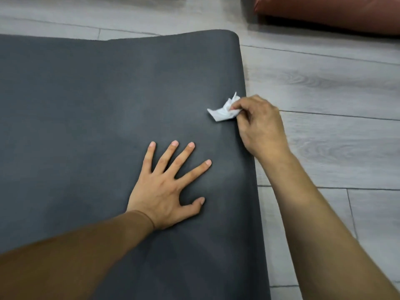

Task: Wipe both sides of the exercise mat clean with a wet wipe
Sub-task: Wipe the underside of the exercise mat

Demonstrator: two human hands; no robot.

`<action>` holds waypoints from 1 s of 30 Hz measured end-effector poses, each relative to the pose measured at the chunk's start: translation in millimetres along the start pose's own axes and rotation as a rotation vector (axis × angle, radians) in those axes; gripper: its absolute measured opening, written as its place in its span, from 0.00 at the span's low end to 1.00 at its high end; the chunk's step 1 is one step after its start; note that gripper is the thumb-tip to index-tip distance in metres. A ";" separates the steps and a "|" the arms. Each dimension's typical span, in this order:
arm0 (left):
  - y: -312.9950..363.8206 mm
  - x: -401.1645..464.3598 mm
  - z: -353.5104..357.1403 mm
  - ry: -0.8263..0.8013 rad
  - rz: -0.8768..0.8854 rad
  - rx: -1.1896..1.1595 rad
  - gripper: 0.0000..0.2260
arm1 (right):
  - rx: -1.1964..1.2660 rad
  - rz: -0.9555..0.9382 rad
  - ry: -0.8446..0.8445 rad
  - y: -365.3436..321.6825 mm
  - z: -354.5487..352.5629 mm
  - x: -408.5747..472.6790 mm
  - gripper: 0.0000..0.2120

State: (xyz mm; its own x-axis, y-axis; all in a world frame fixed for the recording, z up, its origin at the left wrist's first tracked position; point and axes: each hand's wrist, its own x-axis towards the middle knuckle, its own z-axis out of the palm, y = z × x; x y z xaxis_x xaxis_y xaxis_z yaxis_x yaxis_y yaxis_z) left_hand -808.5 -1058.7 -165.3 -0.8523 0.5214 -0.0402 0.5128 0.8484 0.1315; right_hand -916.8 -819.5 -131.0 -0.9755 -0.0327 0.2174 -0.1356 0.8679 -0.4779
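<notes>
A dark grey exercise mat (pixel 97 100) lies flat on the floor and fills most of the view; its far end curls up slightly. My left hand (pixel 171 185) presses flat on the mat with its fingers spread. My right hand (pixel 259 124) pinches a crumpled white wet wipe (pixel 224 110) against the mat close to its right edge.
Grey wood-look floor (pixel 324 87) runs along the right of the mat and beyond its far end. A reddish-brown cushion (pixel 329 11) lies at the top right.
</notes>
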 end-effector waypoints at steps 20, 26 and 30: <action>-3.0 -2.3 6.9 0.033 0.023 -0.026 0.32 | 0.320 0.435 0.512 -129.0 57.2 -122.1 0.13; -8.8 -17.7 7.1 0.183 0.047 -0.219 0.27 | 0.217 0.392 0.547 -114.0 78.2 -122.6 0.12; -90.6 -64.7 -0.6 0.215 -0.124 -0.161 0.25 | 0.058 0.340 0.512 -110.3 85.7 -120.3 0.11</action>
State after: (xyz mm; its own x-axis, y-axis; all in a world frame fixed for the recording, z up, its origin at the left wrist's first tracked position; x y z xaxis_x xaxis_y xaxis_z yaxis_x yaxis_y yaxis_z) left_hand -799.8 -1169.4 -174.0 -0.9186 0.3685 0.1426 0.3948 0.8701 0.2950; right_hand -799.3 -953.7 -177.4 -0.7610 0.4954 0.4188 0.1447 0.7590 -0.6348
